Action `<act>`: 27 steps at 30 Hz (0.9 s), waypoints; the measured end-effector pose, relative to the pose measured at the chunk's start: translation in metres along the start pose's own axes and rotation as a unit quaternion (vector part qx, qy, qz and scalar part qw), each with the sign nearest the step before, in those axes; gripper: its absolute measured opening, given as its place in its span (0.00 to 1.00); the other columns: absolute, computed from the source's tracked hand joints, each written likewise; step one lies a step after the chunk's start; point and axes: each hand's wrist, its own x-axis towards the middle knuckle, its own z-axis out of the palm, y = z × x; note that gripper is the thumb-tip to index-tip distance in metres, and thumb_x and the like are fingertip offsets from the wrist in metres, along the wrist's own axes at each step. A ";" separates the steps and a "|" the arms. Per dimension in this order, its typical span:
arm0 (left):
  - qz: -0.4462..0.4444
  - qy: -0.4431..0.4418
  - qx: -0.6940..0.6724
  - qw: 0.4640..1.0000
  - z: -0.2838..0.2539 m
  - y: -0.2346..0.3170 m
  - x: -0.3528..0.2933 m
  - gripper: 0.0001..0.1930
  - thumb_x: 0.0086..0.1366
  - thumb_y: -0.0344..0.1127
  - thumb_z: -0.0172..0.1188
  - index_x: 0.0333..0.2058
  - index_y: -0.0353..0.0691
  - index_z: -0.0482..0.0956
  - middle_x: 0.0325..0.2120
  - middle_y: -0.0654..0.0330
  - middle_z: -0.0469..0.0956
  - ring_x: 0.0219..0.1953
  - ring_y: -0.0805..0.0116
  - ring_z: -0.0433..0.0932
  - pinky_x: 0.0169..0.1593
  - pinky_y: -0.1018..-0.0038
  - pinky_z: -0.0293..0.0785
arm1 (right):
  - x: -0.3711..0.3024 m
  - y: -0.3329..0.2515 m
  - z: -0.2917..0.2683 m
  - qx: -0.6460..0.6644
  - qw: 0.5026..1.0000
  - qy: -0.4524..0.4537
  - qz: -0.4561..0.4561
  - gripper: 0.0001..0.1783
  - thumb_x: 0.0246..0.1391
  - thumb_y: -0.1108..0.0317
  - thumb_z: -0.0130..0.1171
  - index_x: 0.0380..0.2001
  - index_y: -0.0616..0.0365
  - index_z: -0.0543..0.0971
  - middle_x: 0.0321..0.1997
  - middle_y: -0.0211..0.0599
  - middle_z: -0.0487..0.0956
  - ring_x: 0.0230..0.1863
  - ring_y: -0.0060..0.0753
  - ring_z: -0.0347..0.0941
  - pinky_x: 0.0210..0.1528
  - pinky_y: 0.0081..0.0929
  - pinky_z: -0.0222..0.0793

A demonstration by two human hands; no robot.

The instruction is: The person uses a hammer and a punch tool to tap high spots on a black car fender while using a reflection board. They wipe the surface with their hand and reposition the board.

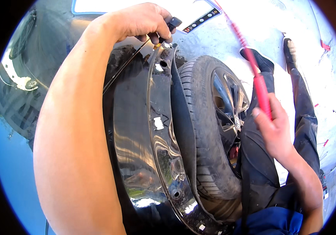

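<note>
My left hand point(146, 21) is closed at the upper end of a glossy black car fender point(132, 133). Its fingers grip a small black block-ended piece point(174, 22) there; the rest of that piece is hidden behind the fingers. My right hand point(274, 125) is wrapped round the red handle of a long thin tool point(261, 90), raised over my leg. Motion smears the tool's far end, so its kind does not show. Along the fender's wheel-arch edge point(164, 129) run holes and torn white patches.
A tyre on a dark spoked wheel point(211, 125) sits inside the arch, beside a black liner point(183, 129). My legs in dark trousers point(305, 113) stretch over the pale floor point(325, 90). A white panel with a dark printed strip point(201, 21) lies beyond my left hand.
</note>
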 end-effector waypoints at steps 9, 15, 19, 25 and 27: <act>0.008 -0.010 0.009 1.000 -0.004 -0.002 0.002 0.09 0.60 0.36 0.66 0.38 0.41 0.84 0.28 0.66 0.82 0.29 0.81 0.77 0.29 0.81 0.67 | 0.000 -0.003 0.007 -0.048 0.997 -0.018 -0.053 0.08 0.67 0.66 0.56 0.44 0.56 0.70 0.27 0.24 0.69 0.28 0.16 0.66 0.30 0.18 0.63; 0.006 -0.019 0.007 1.000 -0.004 -0.001 0.000 0.10 0.58 0.37 0.67 0.38 0.40 0.84 0.28 0.65 0.82 0.30 0.80 0.78 0.30 0.81 0.67 | -0.003 -0.007 0.010 0.175 0.982 0.072 0.020 0.09 0.68 0.64 0.54 0.43 0.56 0.69 0.26 0.25 0.70 0.21 0.13 0.62 0.23 0.14 0.57; 0.000 -0.048 0.009 0.999 -0.007 0.001 0.003 0.11 0.57 0.37 0.67 0.38 0.40 0.84 0.30 0.65 0.83 0.30 0.80 0.77 0.31 0.82 0.67 | -0.008 -0.001 0.002 -0.069 0.994 0.009 -0.085 0.08 0.67 0.68 0.56 0.45 0.57 0.70 0.26 0.24 0.68 0.28 0.15 0.64 0.30 0.18 0.60; 0.015 0.015 -0.003 1.000 -0.010 -0.005 0.005 0.12 0.58 0.36 0.67 0.41 0.41 0.84 0.30 0.66 0.83 0.30 0.80 0.76 0.30 0.80 0.68 | -0.002 -0.011 0.011 0.188 0.978 0.091 0.016 0.07 0.68 0.67 0.54 0.42 0.56 0.68 0.25 0.24 0.69 0.26 0.15 0.64 0.29 0.16 0.60; 0.004 -0.005 0.015 1.000 -0.004 -0.005 0.006 0.12 0.60 0.37 0.66 0.41 0.41 0.84 0.30 0.66 0.83 0.29 0.80 0.76 0.31 0.79 0.69 | -0.002 -0.001 0.013 0.067 0.997 0.049 0.005 0.07 0.67 0.69 0.55 0.43 0.57 0.69 0.27 0.26 0.70 0.28 0.16 0.65 0.31 0.19 0.63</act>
